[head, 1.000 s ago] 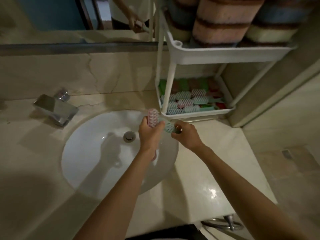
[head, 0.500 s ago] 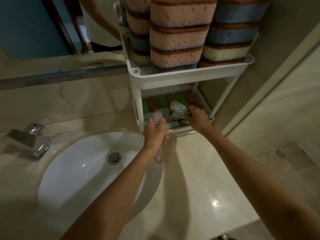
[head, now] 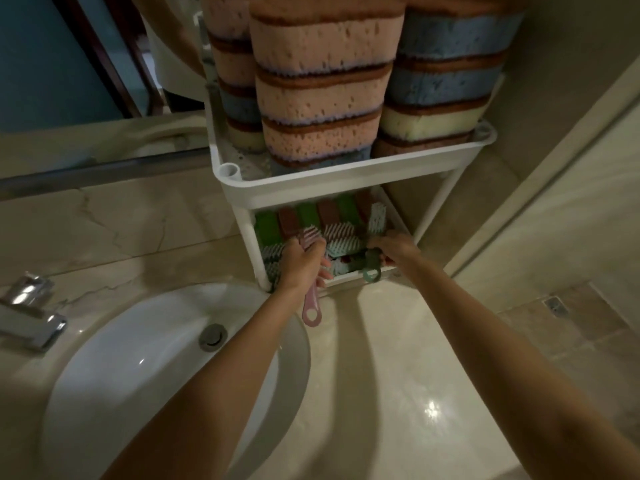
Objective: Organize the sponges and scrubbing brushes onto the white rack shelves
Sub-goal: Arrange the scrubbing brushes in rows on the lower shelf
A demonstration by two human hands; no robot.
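Observation:
A white rack [head: 349, 188] stands on the marble counter at the back. Its upper shelf holds tall stacks of pink, blue and cream sponges [head: 322, 95]. The lower shelf [head: 349, 276] holds green and brown scouring pads and several scrubbing brushes [head: 341, 245]. My left hand [head: 300, 265] grips a pink scrubbing brush [head: 310, 306] at the shelf's front left, bristles inward, handle hanging over the sink edge. My right hand [head: 394, 249] holds a green scrubbing brush [head: 372, 268] at the shelf's front right, its ring handle sticking out over the rim.
A white oval sink [head: 149, 368] with a drain [head: 213, 337] lies at the left, a chrome tap [head: 29, 317] beside it. A mirror [head: 69, 64] runs along the back wall. The counter [head: 398, 375] ends at the right above a tiled floor [head: 571, 327].
Both hands have pushed forward with their brushes from above the sink to the lower shelf. The view has closed in on the rack.

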